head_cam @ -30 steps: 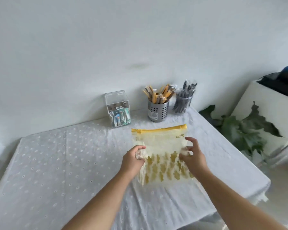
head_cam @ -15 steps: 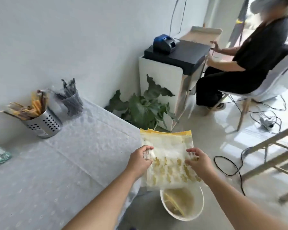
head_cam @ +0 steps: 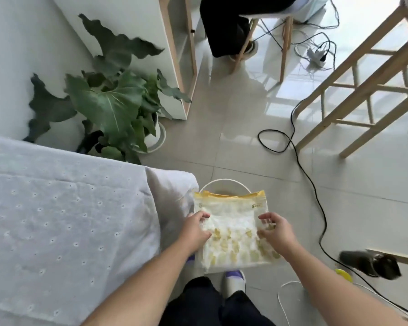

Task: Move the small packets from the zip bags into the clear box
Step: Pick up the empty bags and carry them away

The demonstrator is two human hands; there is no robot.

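Both hands' fingers (head_cam: 204, 215) clamp zip bag (head_cam: 233, 222) above tiled floor (head_cam: 245, 149), beside table (head_cam: 57, 208)

Glossy tiled floor (head_cam: 257, 114), potted plant (head_cam: 113, 107)

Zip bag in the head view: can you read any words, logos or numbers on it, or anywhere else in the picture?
Zip bag: a small yellow label near the top right corner, too blurred to read.
A second, fainter mark near the top left corner, also unreadable.
Nothing else in the picture carries legible text.
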